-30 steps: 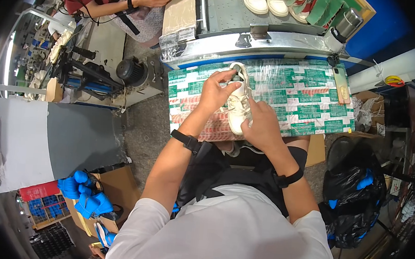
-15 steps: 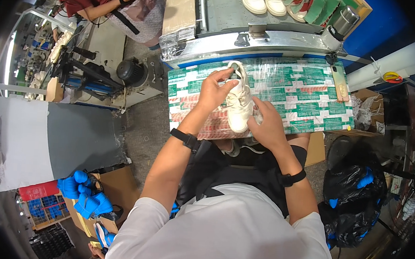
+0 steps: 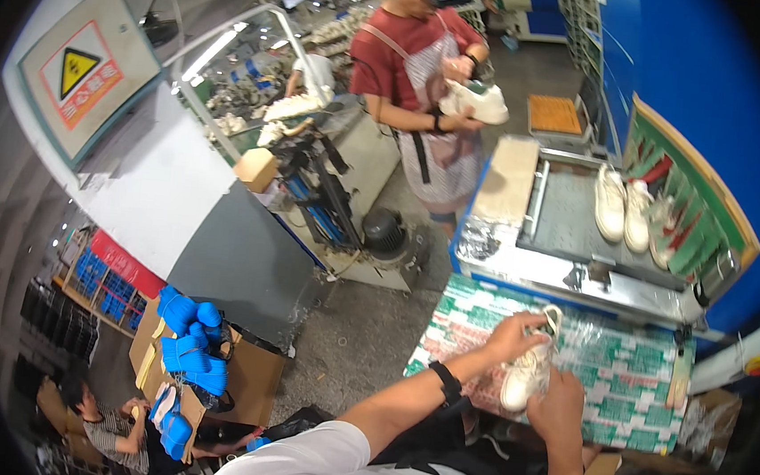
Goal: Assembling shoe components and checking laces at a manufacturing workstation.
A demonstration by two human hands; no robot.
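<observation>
A cream lace-up sneaker (image 3: 522, 380) rests on the table with its toe toward me. The fingers of my left hand (image 3: 515, 338) are closed on its ankle opening, by the tongue. My right hand (image 3: 558, 402) is at the shoe's right side, its fingers curled against the laced part. What those fingertips pinch, if anything, is hidden. The table (image 3: 617, 395) under the shoe is covered in green, white and red printed wrapping under clear film.
Beyond the table stands a metal tray machine (image 3: 569, 212) holding a pair of cream shoes (image 3: 611, 205). A person in a red shirt (image 3: 418, 71) holds another white shoe (image 3: 478, 102). Blue bundles (image 3: 196, 357) lie at lower left. A phone-like slab (image 3: 679, 379) lies at the table's right edge.
The view has swung left and up, so the table and my hands now appear lower right and the co-worker shows more fully. My left hand stays on the sneaker; my right stays beside it.
</observation>
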